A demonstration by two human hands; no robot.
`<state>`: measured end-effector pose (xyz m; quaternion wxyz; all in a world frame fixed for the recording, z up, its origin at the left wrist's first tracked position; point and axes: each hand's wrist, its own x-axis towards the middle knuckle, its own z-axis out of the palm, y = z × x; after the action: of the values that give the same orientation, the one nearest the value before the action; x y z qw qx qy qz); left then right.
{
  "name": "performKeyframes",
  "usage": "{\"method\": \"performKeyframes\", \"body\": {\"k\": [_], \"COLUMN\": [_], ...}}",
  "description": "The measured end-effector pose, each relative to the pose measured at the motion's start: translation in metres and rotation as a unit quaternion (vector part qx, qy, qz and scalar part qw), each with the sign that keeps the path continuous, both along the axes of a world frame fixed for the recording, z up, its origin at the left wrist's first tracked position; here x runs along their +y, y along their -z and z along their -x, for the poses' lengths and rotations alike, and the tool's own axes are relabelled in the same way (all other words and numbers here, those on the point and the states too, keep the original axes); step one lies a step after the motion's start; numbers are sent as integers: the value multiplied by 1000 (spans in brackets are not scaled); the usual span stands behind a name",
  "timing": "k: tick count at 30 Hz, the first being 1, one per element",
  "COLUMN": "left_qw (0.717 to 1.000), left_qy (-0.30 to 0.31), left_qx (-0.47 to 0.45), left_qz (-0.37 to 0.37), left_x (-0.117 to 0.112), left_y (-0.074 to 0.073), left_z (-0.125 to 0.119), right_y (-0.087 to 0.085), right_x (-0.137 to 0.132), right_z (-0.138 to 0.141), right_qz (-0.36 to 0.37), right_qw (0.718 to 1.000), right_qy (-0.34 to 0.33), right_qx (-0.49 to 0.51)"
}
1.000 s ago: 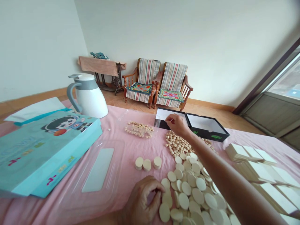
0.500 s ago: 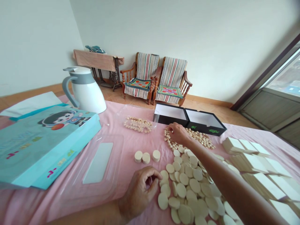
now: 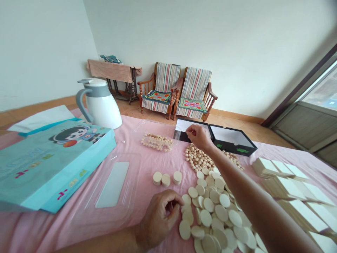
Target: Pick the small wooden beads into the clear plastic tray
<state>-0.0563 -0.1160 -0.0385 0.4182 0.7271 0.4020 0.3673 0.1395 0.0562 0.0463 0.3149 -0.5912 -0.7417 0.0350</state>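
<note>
My right hand (image 3: 199, 136) is stretched out over the near edge of the left black box (image 3: 191, 127), fingers pinched on something small I cannot make out. Just below it lies a heap of small round wooden beads (image 3: 200, 160). My left hand (image 3: 159, 219) rests on the pink tablecloth (image 3: 137, 165) with its fingers curled in, touching the edge of a pile of flat pale wooden discs (image 3: 216, 218). Three short stacks of discs (image 3: 167, 178) stand just beyond my left hand.
A second black box (image 3: 231, 140) adjoins the first. More beads lie in a clear tray (image 3: 156, 141). A white jug (image 3: 101, 104), a blue cartoon box (image 3: 50, 158), a clear lid (image 3: 113, 186) and stacked pale wooden blocks (image 3: 289, 186) surround the work area. Two chairs (image 3: 179, 93) stand behind.
My right hand dropped to the bead heap half a second ago and has now risen back to the black box with fingers pinched. My left hand stayed by the discs.
</note>
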Motion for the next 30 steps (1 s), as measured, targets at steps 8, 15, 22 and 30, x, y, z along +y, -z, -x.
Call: {"method": "performKeyframes", "body": {"k": [8, 15, 22, 30], "left_qw": [1000, 1000, 1000, 1000], "left_qy": [-1, -2, 0, -2], "left_qx": [3, 11, 2, 5], "left_qz": [-16, -15, -10, -8], "left_x": [0, 1, 0, 0], "left_y": [-2, -2, -2, -1], "left_z": [0, -1, 0, 0], "right_y": [40, 44, 5, -6], "right_x": [-9, -12, -2, -7], "right_z": [-24, -27, -2, 10], "right_qz": [146, 112, -16, -20], "right_qw": [959, 967, 1000, 998], "right_qy": [-17, 7, -9, -45], "right_qx": [-242, -230, 5, 29]}}
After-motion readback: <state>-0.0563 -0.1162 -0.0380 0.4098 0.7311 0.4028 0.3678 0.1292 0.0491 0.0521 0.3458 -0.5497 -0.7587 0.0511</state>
